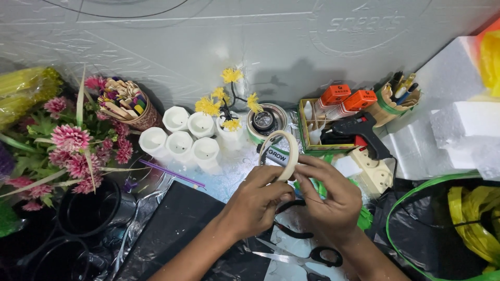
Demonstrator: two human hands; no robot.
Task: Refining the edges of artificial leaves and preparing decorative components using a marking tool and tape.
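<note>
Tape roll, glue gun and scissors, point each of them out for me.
Tape roll (289, 139), head view, on the upper right arc of the cream ring.
Glue gun (359, 129), head view, on the black body.
Scissors (327, 256), head view, on the black handle loop.

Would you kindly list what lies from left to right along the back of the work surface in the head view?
Pink flowers → cup of craft sticks → white candles → yellow flower sprig → black glue gun → white foam blocks.
</note>
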